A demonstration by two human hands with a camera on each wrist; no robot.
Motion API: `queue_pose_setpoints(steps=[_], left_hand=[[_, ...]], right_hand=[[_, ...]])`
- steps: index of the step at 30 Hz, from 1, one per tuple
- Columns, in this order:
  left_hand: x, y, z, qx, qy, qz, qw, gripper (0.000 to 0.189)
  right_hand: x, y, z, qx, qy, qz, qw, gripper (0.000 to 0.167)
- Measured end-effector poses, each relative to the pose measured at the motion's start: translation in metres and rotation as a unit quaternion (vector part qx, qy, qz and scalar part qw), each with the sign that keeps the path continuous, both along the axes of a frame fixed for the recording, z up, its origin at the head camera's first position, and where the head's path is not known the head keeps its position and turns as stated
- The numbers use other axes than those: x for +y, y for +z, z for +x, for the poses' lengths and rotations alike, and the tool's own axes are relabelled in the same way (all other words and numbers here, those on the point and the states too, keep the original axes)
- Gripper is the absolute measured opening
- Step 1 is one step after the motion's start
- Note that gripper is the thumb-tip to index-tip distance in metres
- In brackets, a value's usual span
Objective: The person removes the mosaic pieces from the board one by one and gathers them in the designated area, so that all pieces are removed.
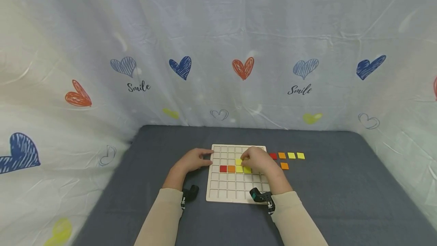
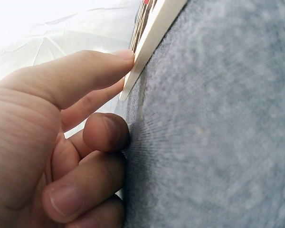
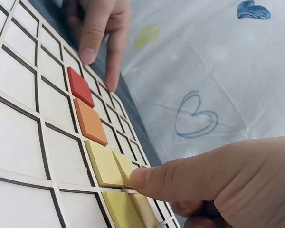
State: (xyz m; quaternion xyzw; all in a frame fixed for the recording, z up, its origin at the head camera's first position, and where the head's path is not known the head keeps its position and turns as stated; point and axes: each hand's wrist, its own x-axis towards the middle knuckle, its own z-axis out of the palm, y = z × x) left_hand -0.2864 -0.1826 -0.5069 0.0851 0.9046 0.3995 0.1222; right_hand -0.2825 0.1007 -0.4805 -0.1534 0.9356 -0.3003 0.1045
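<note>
Thumb and index finger of the left hand (image 1: 192,160), spread apart, touch the board (image 1: 227,185) at nine o'clock. Toward twelve from its centre, the thumb of the right hand (image 1: 258,161) touches a yellow tile (image 3: 123,165) (whether the fingers clamp it, I cannot tell). Loose tiles (image 1: 291,155) lie at two o'clock.

One word, and we get it twice! There's "Smile" (image 1: 139,86) in dark, looping script on the pale curtain (image 1: 211,41), standing beyond the grid board (image 1: 222,185) and well off to its left, the letters climbing gently to the right. And look, its twin: a second "Smile" (image 1: 299,89) on that curtain, again beyond the grid board but over to its right, capital S leading, same upward lean.
</note>
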Motion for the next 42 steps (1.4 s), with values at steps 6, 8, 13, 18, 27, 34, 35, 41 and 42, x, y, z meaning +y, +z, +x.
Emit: queue_pose_setpoints(steps=[6, 8, 13, 18, 27, 34, 35, 41, 42], left_hand=[[0.000, 0.000, -0.001, 0.000, -0.001, -0.006, 1.0000, 0.051], [0.000, -0.001, -0.001, 0.002, -0.001, -0.005, 1.0000, 0.051], [0.000, -0.001, 0.000, 0.003, 0.001, -0.004, 1.0000, 0.051], [0.001, -0.001, -0.001, 0.001, 0.003, -0.007, 1.0000, 0.051], [0.001, 0.001, 0.000, 0.000, 0.006, -0.014, 0.9999, 0.051], [0.002, 0.001, 0.001, 0.001, 0.007, -0.012, 0.9999, 0.051], [0.002, 0.001, 0.001, 0.001, 0.007, -0.011, 0.9999, 0.051], [0.002, 0.001, 0.001, 0.003, 0.002, -0.009, 1.0000, 0.051], [0.002, 0.001, 0.001, 0.003, 0.002, -0.009, 0.9999, 0.051]], right_hand=[[-0.003, 0.000, 0.000, 0.013, -0.009, 0.006, 0.9999, 0.021], [-0.004, 0.000, 0.000, 0.020, -0.010, 0.014, 0.9997, 0.020], [-0.005, 0.004, 0.002, 0.030, -0.018, 0.012, 0.9993, 0.019], [-0.004, 0.017, 0.006, 0.036, -0.016, -0.023, 0.9990, 0.022], [0.014, 0.041, 0.013, 0.072, 0.009, -0.061, 0.9955, 0.024], [0.035, 0.059, 0.019, 0.075, -0.016, -0.094, 0.9927, 0.025], [0.039, 0.061, 0.020, 0.075, -0.019, -0.096, 0.9924, 0.026], [0.058, 0.069, 0.023, 0.069, -0.046, -0.104, 0.9911, 0.028], [0.061, 0.070, 0.023, 0.068, -0.051, -0.104, 0.9910, 0.028]])
